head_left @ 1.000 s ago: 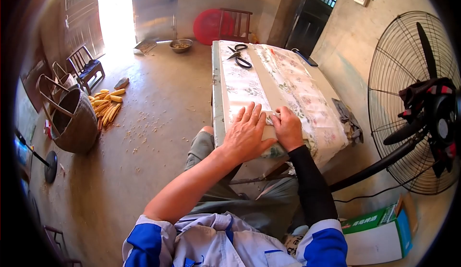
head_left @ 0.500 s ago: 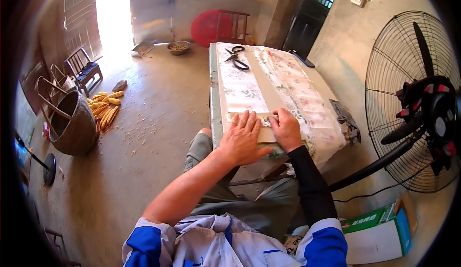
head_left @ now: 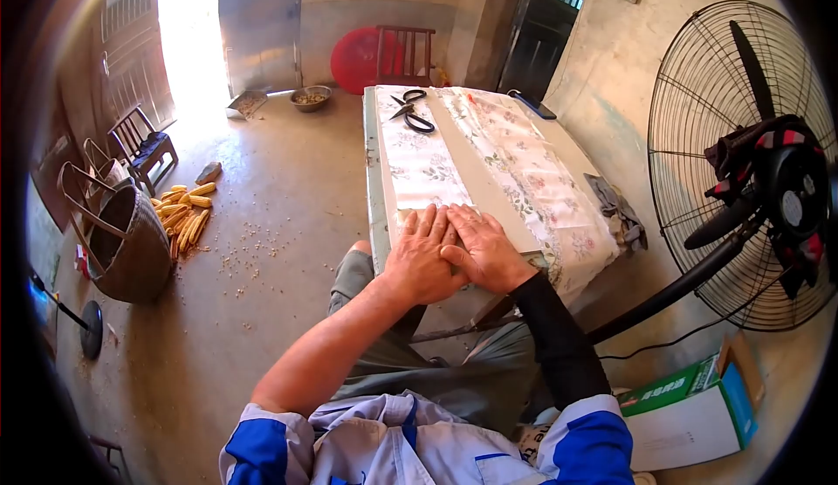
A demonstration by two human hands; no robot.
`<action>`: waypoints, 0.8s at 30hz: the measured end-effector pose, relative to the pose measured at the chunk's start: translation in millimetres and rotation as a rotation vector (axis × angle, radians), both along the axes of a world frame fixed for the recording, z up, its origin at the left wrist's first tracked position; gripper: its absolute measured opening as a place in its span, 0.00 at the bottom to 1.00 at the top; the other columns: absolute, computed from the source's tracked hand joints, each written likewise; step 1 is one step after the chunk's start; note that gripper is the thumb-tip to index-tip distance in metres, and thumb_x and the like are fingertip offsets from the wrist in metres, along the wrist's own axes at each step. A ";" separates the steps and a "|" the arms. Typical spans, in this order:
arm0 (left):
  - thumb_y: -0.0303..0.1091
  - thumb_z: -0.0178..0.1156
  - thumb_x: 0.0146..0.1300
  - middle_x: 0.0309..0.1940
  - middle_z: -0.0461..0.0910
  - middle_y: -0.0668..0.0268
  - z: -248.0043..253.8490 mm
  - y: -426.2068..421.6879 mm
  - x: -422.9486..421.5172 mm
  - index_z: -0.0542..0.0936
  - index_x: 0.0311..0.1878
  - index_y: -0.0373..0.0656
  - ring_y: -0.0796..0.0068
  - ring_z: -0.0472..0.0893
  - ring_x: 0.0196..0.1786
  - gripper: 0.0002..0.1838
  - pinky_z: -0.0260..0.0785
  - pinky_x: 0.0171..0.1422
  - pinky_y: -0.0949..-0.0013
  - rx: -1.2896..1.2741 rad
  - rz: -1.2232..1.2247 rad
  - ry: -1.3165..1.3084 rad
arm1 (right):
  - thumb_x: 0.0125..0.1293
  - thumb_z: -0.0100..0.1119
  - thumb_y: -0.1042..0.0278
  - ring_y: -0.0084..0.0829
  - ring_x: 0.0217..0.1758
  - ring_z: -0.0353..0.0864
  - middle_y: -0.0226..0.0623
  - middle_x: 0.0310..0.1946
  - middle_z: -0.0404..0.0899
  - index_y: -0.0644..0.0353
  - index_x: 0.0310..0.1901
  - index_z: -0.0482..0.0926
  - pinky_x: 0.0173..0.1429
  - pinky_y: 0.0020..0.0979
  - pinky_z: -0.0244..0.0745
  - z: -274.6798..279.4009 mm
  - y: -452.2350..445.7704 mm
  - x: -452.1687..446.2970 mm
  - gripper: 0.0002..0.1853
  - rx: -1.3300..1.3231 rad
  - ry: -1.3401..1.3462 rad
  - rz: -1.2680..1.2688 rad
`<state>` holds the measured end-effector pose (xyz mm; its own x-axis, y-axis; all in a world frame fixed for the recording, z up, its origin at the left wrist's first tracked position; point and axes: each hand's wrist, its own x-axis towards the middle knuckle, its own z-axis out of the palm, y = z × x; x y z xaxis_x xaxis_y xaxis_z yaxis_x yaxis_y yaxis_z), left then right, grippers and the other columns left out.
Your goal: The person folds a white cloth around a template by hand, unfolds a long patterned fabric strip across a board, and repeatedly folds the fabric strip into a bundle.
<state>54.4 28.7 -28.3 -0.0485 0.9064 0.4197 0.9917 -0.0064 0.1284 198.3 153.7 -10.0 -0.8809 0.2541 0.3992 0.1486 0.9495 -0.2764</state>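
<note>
White floral cloth (head_left: 426, 166) lies lengthwise on the table (head_left: 381, 190), its near end at my fingers. My left hand (head_left: 423, 262) and right hand (head_left: 491, 255) touch, both flat and uncurled; black scissors (head_left: 408, 110) rest toward the cloth's far end.

Overexposed daylight from the doorway (head_left: 194, 40) at ten o'clock glares across the concrete floor (head_left: 257, 158) within dark, fisheye-warped edges.

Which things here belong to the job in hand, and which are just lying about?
Apparently in the job:
floral strip, near end under left hand and right hand
table
scissors, probably

Seemingly just about:
corn cobs
woven basket
bowl
fan
box
</note>
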 end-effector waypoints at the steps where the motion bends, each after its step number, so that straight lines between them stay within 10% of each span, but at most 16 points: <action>1: 0.68 0.61 0.68 0.83 0.61 0.40 1.2 -0.8 -0.2 0.65 0.81 0.29 0.39 0.56 0.88 0.54 0.43 0.91 0.40 -0.015 0.009 0.006 | 0.80 0.47 0.26 0.52 0.86 0.62 0.57 0.79 0.69 0.70 0.79 0.68 0.89 0.51 0.47 -0.9 3.0 0.3 0.49 0.007 -0.032 0.001; 15: 0.65 0.76 0.54 0.85 0.58 0.39 17.3 -71.9 -40.7 0.61 0.82 0.27 0.45 0.55 0.89 0.64 0.47 0.91 0.46 -0.054 -0.075 -0.103 | 0.76 0.45 0.19 0.52 0.91 0.51 0.58 0.86 0.55 0.72 0.82 0.60 0.90 0.53 0.44 12.6 -1.7 16.0 0.57 0.203 -0.331 -0.179; 24: 0.60 0.77 0.53 0.84 0.59 0.40 21.0 -71.1 -35.9 0.64 0.81 0.27 0.43 0.55 0.89 0.61 0.48 0.91 0.41 -0.055 -0.067 -0.139 | 0.74 0.54 0.24 0.51 0.89 0.56 0.57 0.83 0.61 0.69 0.82 0.62 0.90 0.53 0.44 -3.8 -54.0 -8.7 0.54 0.147 -0.069 0.041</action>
